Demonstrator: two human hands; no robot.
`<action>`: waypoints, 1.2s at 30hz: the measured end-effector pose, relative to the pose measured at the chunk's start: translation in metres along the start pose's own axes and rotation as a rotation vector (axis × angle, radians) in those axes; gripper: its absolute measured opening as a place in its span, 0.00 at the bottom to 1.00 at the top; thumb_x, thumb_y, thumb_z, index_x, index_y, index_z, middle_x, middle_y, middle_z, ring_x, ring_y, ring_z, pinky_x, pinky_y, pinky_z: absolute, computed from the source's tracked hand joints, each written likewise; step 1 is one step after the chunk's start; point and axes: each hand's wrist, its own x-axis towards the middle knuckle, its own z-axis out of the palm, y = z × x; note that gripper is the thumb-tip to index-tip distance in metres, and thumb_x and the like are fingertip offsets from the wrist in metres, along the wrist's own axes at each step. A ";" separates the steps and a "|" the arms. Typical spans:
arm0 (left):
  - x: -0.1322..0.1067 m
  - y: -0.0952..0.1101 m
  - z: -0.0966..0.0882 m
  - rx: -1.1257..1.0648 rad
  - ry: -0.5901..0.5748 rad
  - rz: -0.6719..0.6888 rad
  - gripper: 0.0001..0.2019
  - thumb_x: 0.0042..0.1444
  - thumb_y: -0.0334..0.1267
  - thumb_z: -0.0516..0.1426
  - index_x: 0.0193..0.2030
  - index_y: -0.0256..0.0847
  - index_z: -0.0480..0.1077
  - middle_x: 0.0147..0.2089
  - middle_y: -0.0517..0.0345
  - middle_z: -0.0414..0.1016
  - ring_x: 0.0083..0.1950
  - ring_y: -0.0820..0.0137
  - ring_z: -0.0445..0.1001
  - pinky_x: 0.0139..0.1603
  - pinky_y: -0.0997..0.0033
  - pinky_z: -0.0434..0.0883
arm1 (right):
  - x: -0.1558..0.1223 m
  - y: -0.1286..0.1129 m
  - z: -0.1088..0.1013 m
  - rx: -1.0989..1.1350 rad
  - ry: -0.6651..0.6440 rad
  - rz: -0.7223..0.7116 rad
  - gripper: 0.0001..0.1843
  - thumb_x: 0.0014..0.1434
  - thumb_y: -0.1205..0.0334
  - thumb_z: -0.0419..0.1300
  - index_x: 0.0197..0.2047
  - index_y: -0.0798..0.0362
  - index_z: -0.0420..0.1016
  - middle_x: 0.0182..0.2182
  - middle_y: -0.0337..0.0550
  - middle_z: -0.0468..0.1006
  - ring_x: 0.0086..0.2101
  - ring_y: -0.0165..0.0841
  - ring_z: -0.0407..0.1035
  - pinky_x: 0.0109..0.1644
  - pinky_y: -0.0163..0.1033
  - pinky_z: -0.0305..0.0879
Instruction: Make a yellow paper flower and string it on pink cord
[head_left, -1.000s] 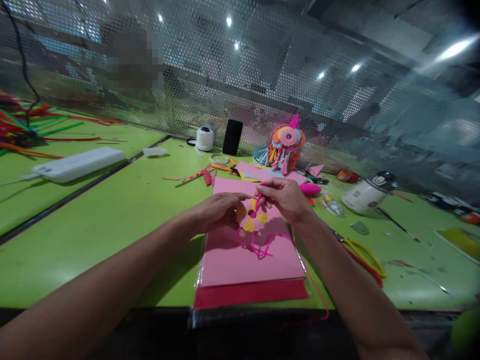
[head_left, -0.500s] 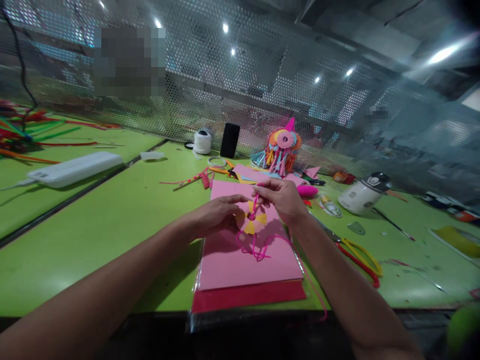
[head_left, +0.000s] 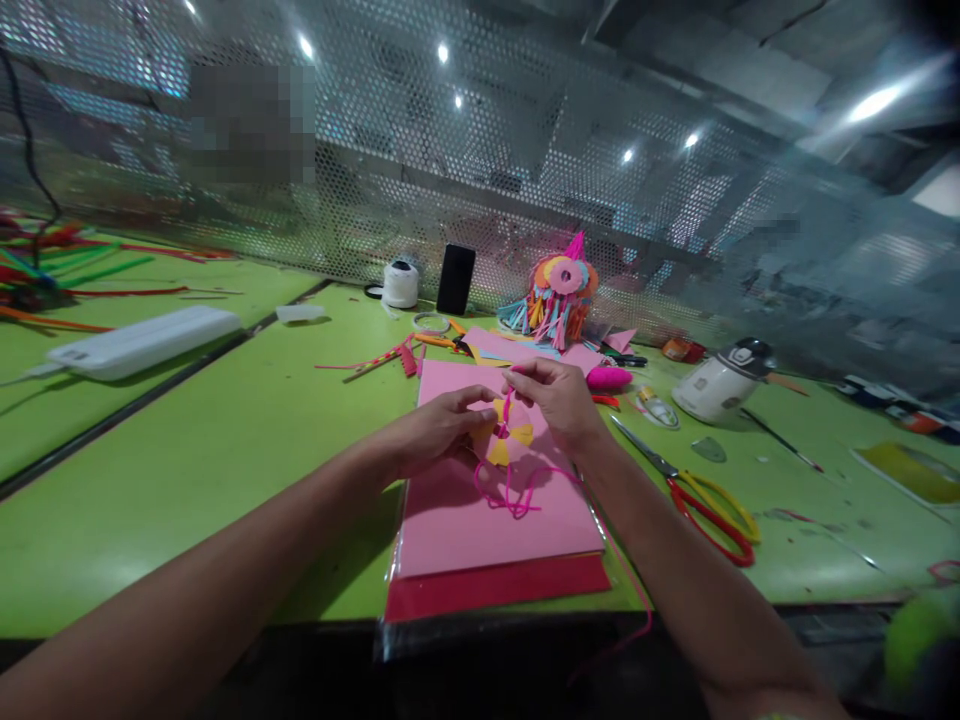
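Between the thumb and fingers of my left hand [head_left: 446, 428] is the left edge of a pink-and-yellow paper flower [head_left: 517, 437] with a hole in its middle. My right hand [head_left: 556, 393] pinches magenta yarn [head_left: 508, 405] just above that hole, where the strand wraps over the flower's upper part. Loose loops of the yarn lie below on a stack of pink paper sheets [head_left: 465, 540], and one strand trails right over the table's front edge. A red sheet [head_left: 495, 592] shows under the pink ones.
Scissors [head_left: 679, 475] with red and yellow handles lie right of the paper. Behind stand a tasselled paper ornament [head_left: 564, 285], a black phone [head_left: 456, 280] and a white thread spool [head_left: 400, 285]. A white pot [head_left: 720, 385] sits at right, a power strip [head_left: 146, 342] at left.
My left thumb now lies over the flower's upper left edge, and its lower fingers have drawn back behind it. My right hand keeps its pinch on the yarn. The view has shifted slightly.
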 end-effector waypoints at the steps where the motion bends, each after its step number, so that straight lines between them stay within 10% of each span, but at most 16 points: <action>1: 0.000 0.000 0.000 0.033 0.013 0.022 0.12 0.54 0.41 0.58 0.42 0.40 0.62 0.32 0.59 0.71 0.25 0.72 0.73 0.26 0.68 0.73 | -0.002 -0.001 0.000 -0.033 0.013 -0.010 0.08 0.48 0.59 0.64 0.28 0.55 0.76 0.21 0.37 0.73 0.22 0.26 0.61 0.28 0.34 0.58; 36: 0.002 0.003 0.016 0.046 0.198 0.189 0.10 0.55 0.38 0.57 0.40 0.40 0.60 0.30 0.55 0.77 0.28 0.68 0.76 0.26 0.67 0.75 | -0.027 -0.003 0.011 -0.212 0.174 -0.145 0.06 0.55 0.61 0.60 0.29 0.54 0.72 0.23 0.37 0.70 0.24 0.28 0.64 0.30 0.34 0.61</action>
